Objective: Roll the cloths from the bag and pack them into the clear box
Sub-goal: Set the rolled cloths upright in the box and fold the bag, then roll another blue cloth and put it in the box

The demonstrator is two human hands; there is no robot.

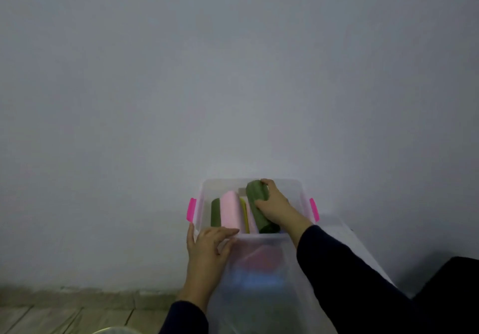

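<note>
Head view, apparently angled down, close.

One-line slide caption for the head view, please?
Right hand sets green rolled cloth into clear box; left hand steadies rim.
</note>
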